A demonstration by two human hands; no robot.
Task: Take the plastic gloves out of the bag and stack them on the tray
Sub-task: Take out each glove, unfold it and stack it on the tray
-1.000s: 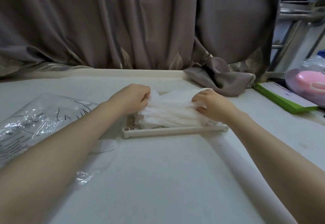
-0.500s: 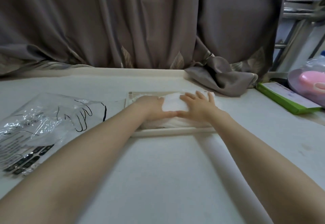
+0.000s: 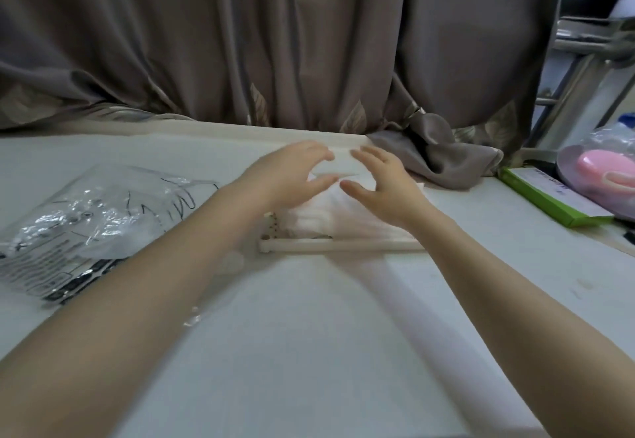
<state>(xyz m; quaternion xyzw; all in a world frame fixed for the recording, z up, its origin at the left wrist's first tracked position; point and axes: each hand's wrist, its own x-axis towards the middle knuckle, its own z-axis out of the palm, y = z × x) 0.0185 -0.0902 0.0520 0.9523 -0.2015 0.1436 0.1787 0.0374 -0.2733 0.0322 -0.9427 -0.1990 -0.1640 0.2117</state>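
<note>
the gloves (image 3: 323, 212) lie stacked on the tray (image 3: 343, 244) near the table's (image 3: 309, 334) far edge. left hand (image 3: 285, 176) and right hand (image 3: 381, 183) hover released, seemingly just above. the bag (image 3: 86, 221) sits at the left edge; next, fetch any remaining gloves.

Dim, even indoor light with a cool grey cast. Both hands, the left hand (image 3: 287, 176) and right hand (image 3: 381, 183), are smeared by motion blur. Glare glints off the crinkled plastic bag (image 3: 86, 221) left of them. Wide-angle distortion bows the curtain (image 3: 275, 42) and the table (image 3: 309, 334) edges.
</note>
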